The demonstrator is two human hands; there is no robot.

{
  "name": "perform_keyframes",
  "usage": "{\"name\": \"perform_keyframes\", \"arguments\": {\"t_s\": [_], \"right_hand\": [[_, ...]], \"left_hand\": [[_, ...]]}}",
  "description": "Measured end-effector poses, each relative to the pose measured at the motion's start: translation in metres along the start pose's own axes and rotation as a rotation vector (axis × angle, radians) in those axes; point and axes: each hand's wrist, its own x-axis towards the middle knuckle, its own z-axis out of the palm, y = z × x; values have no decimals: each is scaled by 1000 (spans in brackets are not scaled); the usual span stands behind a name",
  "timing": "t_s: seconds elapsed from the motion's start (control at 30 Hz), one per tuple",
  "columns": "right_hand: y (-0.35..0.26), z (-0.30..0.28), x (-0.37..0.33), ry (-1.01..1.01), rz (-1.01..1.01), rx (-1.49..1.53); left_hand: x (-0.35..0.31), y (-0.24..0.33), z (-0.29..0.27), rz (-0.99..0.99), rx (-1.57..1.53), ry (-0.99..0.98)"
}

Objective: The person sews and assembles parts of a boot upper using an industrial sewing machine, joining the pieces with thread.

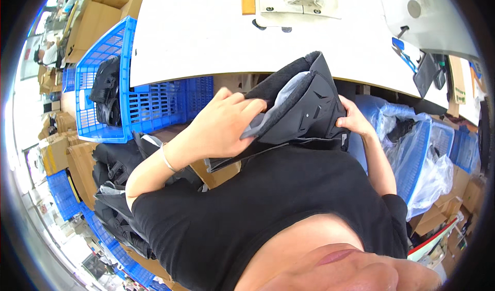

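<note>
A black bag-like piece point(314, 105) with a grey lining and angular raised shapes on its panel is up in front of my chest, at the near edge of the white table. My left hand point(221, 120) grips the rim of its opening, the fingers curled over the grey lining edge; a thin bracelet is on that wrist. On the far right side of the piece, my right hand point(353, 118) pinches its edge, thumb on the front and the other fingers mostly hidden behind. The opening gapes between dark fuzzy edges, and its lower part folds against my black shirt.
The white table point(191, 28) carries a white machine base point(304, 4). At left stands a blue crate point(126, 131) with black items in it, above a heap of black bags point(113, 172). A plastic-lined blue crate point(417, 157) is at right. Cardboard boxes point(82, 162) stand farther left.
</note>
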Motion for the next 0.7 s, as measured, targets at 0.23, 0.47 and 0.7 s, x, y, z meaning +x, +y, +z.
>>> {"name": "perform_keyframes", "arguments": {"t_s": [0.23, 0.47, 0.7], "right_hand": [[-11, -3, -6, 135, -58, -32], [-101, -16, -7, 377, -83, -464], [-160, -59, 29, 290, 202, -610]], "left_hand": [[3, -2, -8, -550, -280, -53], [32, -79, 13, -510, -359, 142], [72, -94, 5, -167, 89, 287]]}}
